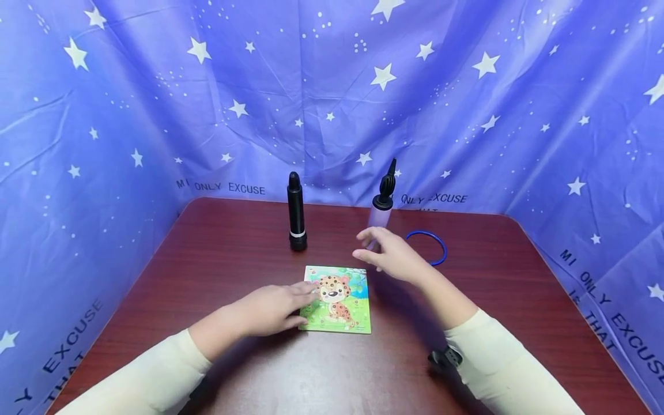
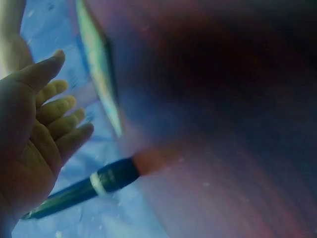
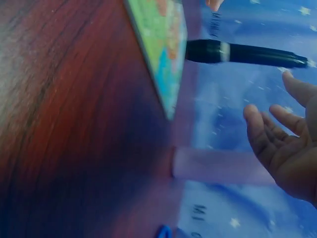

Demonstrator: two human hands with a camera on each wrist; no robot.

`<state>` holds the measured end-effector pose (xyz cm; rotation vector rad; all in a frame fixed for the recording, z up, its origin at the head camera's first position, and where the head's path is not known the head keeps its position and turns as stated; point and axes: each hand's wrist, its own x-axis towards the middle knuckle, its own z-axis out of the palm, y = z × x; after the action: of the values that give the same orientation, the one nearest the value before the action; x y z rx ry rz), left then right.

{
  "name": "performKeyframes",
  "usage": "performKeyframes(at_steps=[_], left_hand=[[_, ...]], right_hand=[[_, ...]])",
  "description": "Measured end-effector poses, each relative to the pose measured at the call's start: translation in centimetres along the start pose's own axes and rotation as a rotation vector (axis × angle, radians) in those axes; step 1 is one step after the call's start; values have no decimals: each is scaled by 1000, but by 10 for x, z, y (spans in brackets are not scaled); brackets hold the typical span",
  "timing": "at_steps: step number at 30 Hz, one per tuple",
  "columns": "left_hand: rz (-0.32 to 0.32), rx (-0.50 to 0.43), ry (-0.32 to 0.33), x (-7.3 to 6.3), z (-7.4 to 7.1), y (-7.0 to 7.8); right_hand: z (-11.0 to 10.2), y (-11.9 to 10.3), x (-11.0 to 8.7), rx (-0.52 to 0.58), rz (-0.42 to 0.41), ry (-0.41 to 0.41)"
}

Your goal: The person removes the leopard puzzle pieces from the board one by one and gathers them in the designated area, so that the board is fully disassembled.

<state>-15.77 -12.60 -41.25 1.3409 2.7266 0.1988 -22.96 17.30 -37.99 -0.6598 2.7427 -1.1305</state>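
A square picture puzzle [image 1: 342,311] with a spotted leopard cub on green and blue lies flat on the table. Over its left edge my left hand [image 1: 275,308] is held palm down, its fingers loosely extended and overlapping the picture in the head view. My right hand [image 1: 391,253] hovers above the table past the puzzle's far right corner, fingers bent loosely with nothing between them. Just behind that hand stands a hand pump [image 1: 380,216] with a purple barrel and black top, its lower part hidden. The right wrist view shows the same hand [image 3: 287,139] with thumb and fingers apart.
A black tube-shaped thing with a white band [image 1: 296,213] stands upright behind the puzzle. To the right of the pump a blue ring [image 1: 441,248] lies on the dark red table [image 1: 233,248]. A blue star-patterned curtain [image 1: 311,86] encloses the back and sides.
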Motion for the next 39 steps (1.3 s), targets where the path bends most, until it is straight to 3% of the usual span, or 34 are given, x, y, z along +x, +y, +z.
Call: performKeyframes(at_steps=[2, 6, 11, 15, 22, 30, 39], left_hand=[[54, 25, -9, 2, 7, 2], [115, 69, -29, 5, 17, 4], [122, 89, -54, 6, 24, 4], [128, 88, -54, 7, 23, 3], [135, 99, -70, 8, 23, 4], [136, 111, -70, 8, 24, 4], [146, 128, -66, 8, 25, 3]], right_hand=[[12, 2, 11, 40, 5, -49], [40, 4, 28, 6, 13, -123], [70, -3, 36, -183, -18, -167], [83, -6, 38, -298, -25, -182], [92, -7, 37, -363, 10, -206], [92, -11, 44, -355, 85, -270], [89, -11, 50, -308, 114, -311]])
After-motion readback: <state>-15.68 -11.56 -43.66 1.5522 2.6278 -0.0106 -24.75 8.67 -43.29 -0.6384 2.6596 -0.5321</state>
